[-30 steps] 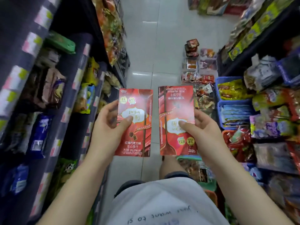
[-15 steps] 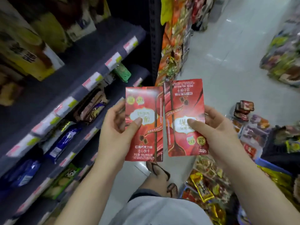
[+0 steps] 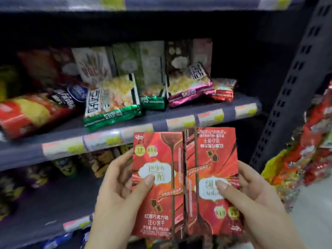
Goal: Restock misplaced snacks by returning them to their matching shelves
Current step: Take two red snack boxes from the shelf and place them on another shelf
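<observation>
I hold two flat red snack boxes side by side in front of a shelf. My left hand (image 3: 118, 193) grips the left red box (image 3: 158, 198), which is upright, thumb on its front. My right hand (image 3: 255, 202) grips the right red box (image 3: 212, 159), which is turned upside down. Their inner edges touch. Above them, on the middle shelf (image 3: 111, 135), stand several tall stick-biscuit boxes (image 3: 95, 65) at the back, with popcorn bags (image 3: 115, 99) lying in front of them.
A red and yellow chip bag (image 3: 30, 112) lies at the shelf's left. A pink-edged popcorn bag (image 3: 190, 87) lies to the right; past it the shelf board is bare. A perforated upright post (image 3: 291, 83) stands right, with hanging snack packets (image 3: 305, 150) beyond. Lower shelves hold dark packets.
My view has swung left from the aisle floor to face the shelf. Both hands have kept hold of their boxes, and the boxes have come together until they touch.
</observation>
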`<action>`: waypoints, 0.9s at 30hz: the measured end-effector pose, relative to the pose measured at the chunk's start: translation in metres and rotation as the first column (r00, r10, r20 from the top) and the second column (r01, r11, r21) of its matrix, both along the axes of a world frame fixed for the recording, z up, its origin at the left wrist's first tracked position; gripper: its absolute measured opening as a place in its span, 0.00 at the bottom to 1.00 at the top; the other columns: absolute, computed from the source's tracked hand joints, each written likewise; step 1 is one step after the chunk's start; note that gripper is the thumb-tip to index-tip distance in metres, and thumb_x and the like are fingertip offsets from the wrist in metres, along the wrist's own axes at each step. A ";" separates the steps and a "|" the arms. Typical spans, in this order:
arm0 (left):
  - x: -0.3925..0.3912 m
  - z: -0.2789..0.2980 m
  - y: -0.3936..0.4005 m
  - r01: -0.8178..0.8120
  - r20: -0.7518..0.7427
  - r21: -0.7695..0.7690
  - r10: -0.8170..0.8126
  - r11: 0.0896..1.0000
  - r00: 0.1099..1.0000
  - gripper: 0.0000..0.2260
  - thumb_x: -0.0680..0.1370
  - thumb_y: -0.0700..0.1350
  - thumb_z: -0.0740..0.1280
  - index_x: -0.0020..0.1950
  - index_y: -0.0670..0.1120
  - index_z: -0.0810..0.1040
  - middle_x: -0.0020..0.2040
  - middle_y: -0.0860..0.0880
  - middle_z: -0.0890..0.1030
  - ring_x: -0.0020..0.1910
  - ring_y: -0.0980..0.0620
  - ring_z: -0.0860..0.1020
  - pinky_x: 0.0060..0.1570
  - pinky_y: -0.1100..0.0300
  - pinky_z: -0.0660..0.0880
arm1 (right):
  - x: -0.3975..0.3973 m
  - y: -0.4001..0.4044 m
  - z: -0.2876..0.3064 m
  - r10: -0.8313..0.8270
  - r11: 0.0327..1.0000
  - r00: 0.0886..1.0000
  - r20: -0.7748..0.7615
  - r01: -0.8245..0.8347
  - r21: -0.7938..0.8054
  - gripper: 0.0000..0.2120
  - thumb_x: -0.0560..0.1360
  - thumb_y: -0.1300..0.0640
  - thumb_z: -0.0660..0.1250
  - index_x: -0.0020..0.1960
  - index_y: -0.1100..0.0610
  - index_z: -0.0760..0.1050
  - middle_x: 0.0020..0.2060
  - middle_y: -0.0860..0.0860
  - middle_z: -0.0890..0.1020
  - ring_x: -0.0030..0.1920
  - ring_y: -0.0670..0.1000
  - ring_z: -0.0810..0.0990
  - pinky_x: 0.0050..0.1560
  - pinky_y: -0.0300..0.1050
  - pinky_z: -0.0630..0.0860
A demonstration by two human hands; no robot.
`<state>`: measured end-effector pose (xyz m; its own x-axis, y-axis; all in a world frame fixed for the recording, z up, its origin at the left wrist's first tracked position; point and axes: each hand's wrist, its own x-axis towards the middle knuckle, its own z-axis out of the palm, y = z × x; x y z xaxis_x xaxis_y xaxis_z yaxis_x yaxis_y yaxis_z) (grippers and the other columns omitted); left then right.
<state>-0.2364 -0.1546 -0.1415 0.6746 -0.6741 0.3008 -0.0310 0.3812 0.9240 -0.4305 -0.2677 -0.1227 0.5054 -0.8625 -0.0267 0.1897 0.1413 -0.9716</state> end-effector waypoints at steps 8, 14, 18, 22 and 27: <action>0.001 0.056 0.000 -0.268 0.043 -0.116 0.274 0.956 0.961 0.25 0.60 0.43 0.75 0.56 0.58 0.81 0.55 0.49 0.85 0.54 0.51 0.83 0.50 0.60 0.80 | 0.039 -0.045 0.061 0.286 0.955 0.957 0.049 -0.281 -0.091 0.31 0.57 0.59 0.74 0.61 0.53 0.77 0.51 0.53 0.86 0.53 0.56 0.85 0.60 0.60 0.75; -0.002 0.076 0.009 -0.370 0.085 -0.110 0.379 0.923 0.921 0.25 0.61 0.44 0.75 0.56 0.60 0.80 0.54 0.49 0.85 0.54 0.48 0.83 0.54 0.49 0.80 | 0.055 -0.050 0.075 0.374 0.923 0.924 0.073 -0.363 -0.130 0.30 0.57 0.62 0.73 0.60 0.54 0.77 0.49 0.54 0.87 0.51 0.56 0.85 0.59 0.60 0.75; -0.001 0.081 0.018 -0.414 0.113 -0.096 0.424 0.905 0.899 0.24 0.63 0.45 0.74 0.57 0.63 0.79 0.53 0.52 0.85 0.53 0.50 0.84 0.50 0.51 0.81 | 0.064 -0.047 0.075 0.419 0.903 0.904 0.084 -0.405 -0.145 0.28 0.57 0.61 0.74 0.58 0.53 0.77 0.48 0.54 0.87 0.48 0.56 0.86 0.54 0.59 0.78; 0.008 0.092 0.027 -0.458 0.130 -0.104 0.468 0.883 0.874 0.24 0.62 0.51 0.75 0.57 0.66 0.78 0.55 0.56 0.84 0.53 0.54 0.83 0.48 0.56 0.80 | 0.078 -0.044 0.083 0.473 0.874 0.875 0.106 -0.450 -0.184 0.25 0.59 0.59 0.74 0.56 0.52 0.79 0.49 0.54 0.87 0.49 0.57 0.86 0.52 0.57 0.80; 0.028 0.099 0.039 -0.511 0.104 -0.121 0.523 0.851 0.846 0.25 0.62 0.52 0.75 0.58 0.65 0.77 0.55 0.56 0.83 0.55 0.51 0.83 0.53 0.47 0.80 | 0.100 -0.034 0.092 0.574 0.810 0.806 0.142 -0.534 -0.244 0.27 0.57 0.55 0.76 0.56 0.49 0.79 0.51 0.54 0.86 0.50 0.57 0.85 0.46 0.52 0.83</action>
